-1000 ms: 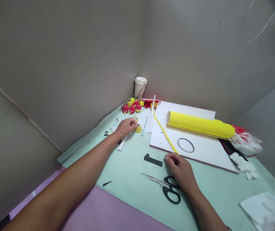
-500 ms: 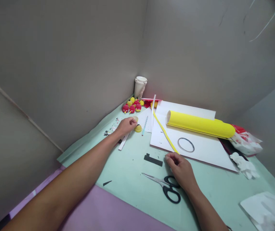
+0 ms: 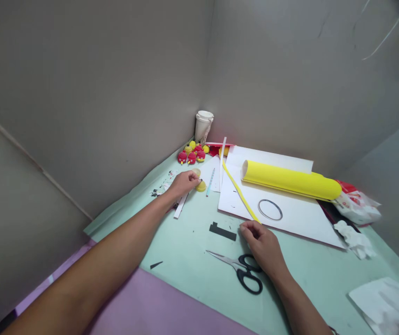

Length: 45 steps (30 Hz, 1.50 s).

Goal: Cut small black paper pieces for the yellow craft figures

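Note:
My left hand (image 3: pixel 186 181) is closed in a pinch with a tiny dark piece at its fingertips, right beside a small yellow ball-like piece (image 3: pixel 201 186). Under its wrist side a white strip (image 3: pixel 181 206) sticks out. My right hand (image 3: pixel 259 237) rests with curled fingers on the green table cover, and what its fingertips hold, if anything, is too small to tell. Black-handled scissors (image 3: pixel 236 264) lie by its wrist, blades pointing left. A black paper piece (image 3: pixel 223 231) lies left of its fingertips, and a yellow strip (image 3: pixel 239 191) ends just behind it.
Red and yellow small figures (image 3: pixel 191 157) cluster near a white cup (image 3: pixel 204 124) in the corner. A yellow roll (image 3: pixel 290 180) and a grey ring (image 3: pixel 270 210) lie on white board. A pencil (image 3: pixel 210 182), tissue pack (image 3: pixel 356 204) and crumpled tissues (image 3: pixel 356 241) are about.
My left hand still pinches in almost the same spot, with a dark bit now showing more clearly at its fingertips. My right hand has hardly moved.

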{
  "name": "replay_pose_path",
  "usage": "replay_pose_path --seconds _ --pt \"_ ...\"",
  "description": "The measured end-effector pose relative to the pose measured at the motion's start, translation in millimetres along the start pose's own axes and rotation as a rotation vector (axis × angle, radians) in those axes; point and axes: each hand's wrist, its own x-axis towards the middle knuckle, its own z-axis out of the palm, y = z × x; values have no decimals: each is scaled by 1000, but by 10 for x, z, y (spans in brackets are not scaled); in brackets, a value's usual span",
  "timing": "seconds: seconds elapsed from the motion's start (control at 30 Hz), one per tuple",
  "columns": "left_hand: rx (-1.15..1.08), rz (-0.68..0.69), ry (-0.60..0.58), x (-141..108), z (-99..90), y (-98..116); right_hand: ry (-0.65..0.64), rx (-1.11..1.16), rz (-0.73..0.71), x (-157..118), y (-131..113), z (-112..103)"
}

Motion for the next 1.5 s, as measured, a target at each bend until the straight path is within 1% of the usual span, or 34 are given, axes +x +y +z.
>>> replay_pose_path --seconds 0.27,0.53,0.73,0.93,1.23,1.5 --pt "-6 -1 -6 5 2 27 3 12 -9 5 6 4" --pt "2 27 7 -11 -4 61 -2 25 -5 17 15 2" --pt "16 49 59 -29 -35 95 6 29 -10 6 -1 -2" --pt "-1 75 97 -31 -22 108 9 12 -17 11 -6 -2" --pt "36 93 82 -40 -48 116 0 -5 -12 12 12 5" --pt "36 80 60 -40 -43 111 1 -11 -9 5 -10 -4"
